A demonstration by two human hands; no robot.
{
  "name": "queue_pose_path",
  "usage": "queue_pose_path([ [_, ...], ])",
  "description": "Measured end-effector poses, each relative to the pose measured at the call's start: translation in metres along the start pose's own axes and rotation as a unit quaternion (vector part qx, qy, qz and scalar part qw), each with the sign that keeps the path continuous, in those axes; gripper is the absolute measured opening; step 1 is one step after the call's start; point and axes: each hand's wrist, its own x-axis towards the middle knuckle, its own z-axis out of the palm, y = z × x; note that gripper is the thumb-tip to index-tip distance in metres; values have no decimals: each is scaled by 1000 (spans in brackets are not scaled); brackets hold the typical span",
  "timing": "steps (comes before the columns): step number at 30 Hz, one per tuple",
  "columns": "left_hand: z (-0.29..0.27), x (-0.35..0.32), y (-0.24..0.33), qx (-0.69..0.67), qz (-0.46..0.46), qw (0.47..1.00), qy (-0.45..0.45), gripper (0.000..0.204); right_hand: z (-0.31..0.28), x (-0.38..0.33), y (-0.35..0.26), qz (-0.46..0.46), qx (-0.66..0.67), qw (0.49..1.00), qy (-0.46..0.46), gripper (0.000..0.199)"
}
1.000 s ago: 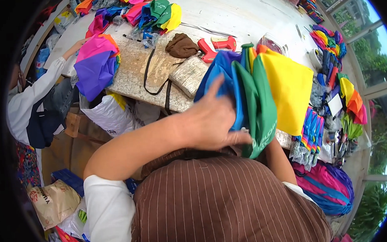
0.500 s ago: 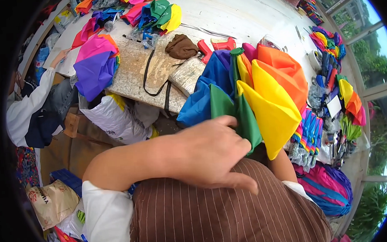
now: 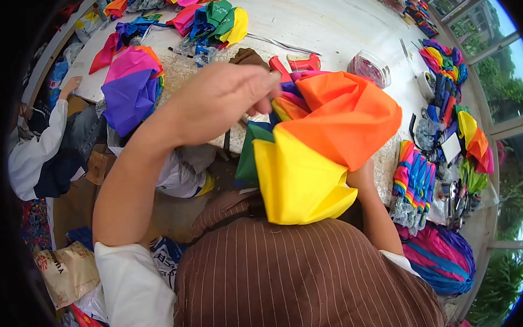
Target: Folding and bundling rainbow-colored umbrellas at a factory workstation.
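Note:
A rainbow umbrella [image 3: 352, 117], its canopy loosely folded, rises above my lap with orange and yellow panels facing me. Green and blue panels show on its left side. My right hand [image 3: 361, 176] comes up under the canopy and holds the umbrella from below; its fingers are behind the cloth. At the canopy's upper left is my left hand [image 3: 227, 98], back of the hand up. Its fingers are bent and close together beside the folds, and anything between them is hidden.
Red-handled tools [image 3: 304, 63], brown cloth [image 3: 249, 57] and a clear tub [image 3: 370, 67] lie on the white table [image 3: 331, 22]. Folded rainbow umbrellas [image 3: 414, 178] are piled at right. On the left, another person's arm [image 3: 58, 121] reaches toward a purple-and-pink umbrella [image 3: 131, 96].
My left hand has risen up and left, from below the canopy to its upper left, its fingers now bent. The umbrella has turned and tilted; orange and yellow now cover most of the green and blue.

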Motion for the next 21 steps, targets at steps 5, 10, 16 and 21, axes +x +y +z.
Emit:
queue_pose_path([
  [5, 55, 19, 5, 17, 213, 960, -180, 30, 10, 15, -26, -152, -29, 985, 80, 44],
  [10, -8, 15, 19, -314, 159, 934, -59, 45, -19, 19, -28, -97, 66, 990, 73, 45],
  [16, 55, 9, -30, 178, 153, 969, -77, 22, -9, 16, -25, -175, -98, 977, 76, 32],
  [21, 60, -1, 43, -150, 207, 925, -280, 38, 3, 17, 20, -131, -13, 991, 20, 30],
])
